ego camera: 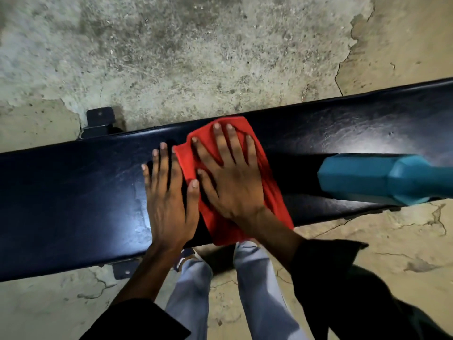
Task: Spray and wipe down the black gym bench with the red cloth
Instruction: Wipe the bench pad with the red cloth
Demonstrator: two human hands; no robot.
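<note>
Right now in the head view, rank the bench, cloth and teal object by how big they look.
1. Bench, largest.
2. Cloth and teal object: look alike; hand covers the cloth, frame crops the object.

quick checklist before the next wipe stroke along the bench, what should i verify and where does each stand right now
1. Red cloth flat under the right hand: ok, palm and spread fingers press it down.
2. Left hand off the cloth: ok, flat on the bare black bench beside it.
3. Path toward the person's right is free: not ok, a teal object lies on the bench there.
4. Path toward the left is free: ok, bare padding.
5. Cloth fully on the bench: not ok, its near end hangs over the edge.
6. Surface sprayed: cannot tell, only glare shows.
</note>
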